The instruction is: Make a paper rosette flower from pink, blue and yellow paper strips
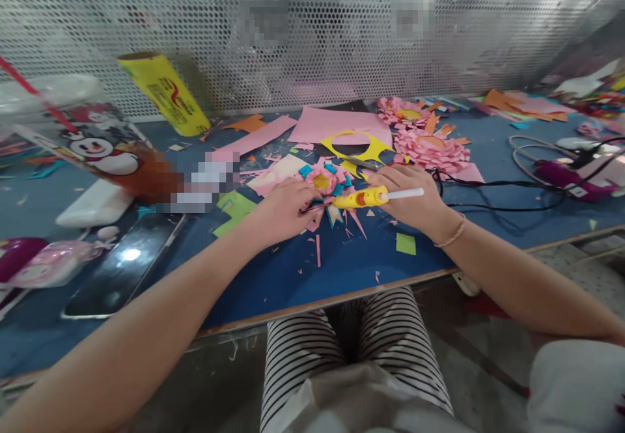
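Note:
My right hand [407,193] is closed around a yellow hot glue gun [361,197]. A whitish glue stick [403,194] pokes out of its back end, and its nozzle points left towards my left hand [288,208]. The left fingers pinch a small pink paper piece [318,213] close to the nozzle. Just behind it lies a paper flower [323,181] with pink and blue petals and a yellow centre. Whether the nozzle touches the paper I cannot tell. A pair of scissors [359,161] seems to lie beyond the flower, partly hidden.
Pink paper rosettes [430,148], a yellow cut-out sheet [385,153] and pink sheets [336,127] lie behind. Black cables [488,206] run right. A phone [127,260], a drink cup [105,140] and a yellow tube [168,94] stand or lie left. Perforated metal borders the table's back.

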Available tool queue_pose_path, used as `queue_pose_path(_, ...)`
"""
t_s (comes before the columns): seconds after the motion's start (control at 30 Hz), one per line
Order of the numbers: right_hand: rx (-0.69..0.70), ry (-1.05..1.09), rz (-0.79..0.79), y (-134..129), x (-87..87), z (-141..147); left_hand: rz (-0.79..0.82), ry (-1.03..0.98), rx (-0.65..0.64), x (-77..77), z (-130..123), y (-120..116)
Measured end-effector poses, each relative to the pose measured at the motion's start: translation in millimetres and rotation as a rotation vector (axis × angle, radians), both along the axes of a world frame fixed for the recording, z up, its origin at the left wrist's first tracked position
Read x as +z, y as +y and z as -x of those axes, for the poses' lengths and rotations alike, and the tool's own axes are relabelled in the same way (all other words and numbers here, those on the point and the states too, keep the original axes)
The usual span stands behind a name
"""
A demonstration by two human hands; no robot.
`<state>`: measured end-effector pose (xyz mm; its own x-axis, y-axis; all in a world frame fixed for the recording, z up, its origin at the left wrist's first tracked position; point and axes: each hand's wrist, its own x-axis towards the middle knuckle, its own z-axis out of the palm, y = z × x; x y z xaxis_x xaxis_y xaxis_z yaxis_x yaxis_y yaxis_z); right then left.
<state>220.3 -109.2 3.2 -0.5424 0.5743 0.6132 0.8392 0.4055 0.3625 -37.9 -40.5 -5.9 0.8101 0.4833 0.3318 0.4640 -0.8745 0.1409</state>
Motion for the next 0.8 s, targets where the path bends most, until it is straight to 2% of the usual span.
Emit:
queue_pose_path(0.2,0.004,0.012,0.015,1,-4.0,-1,0.036,0.033,0.092,3.8,1,-4)
queue_pose_path(0.5,-0.057,-0.008,-0.016,-1,-1.0,0,0.006,0.007,0.102,11.1,-2,-15)
queue_pose_path(0.8,-0.093,0.022,0.051,-4,-0.7,1,0.051,-0.040,0.058,1.5,-2,-11)
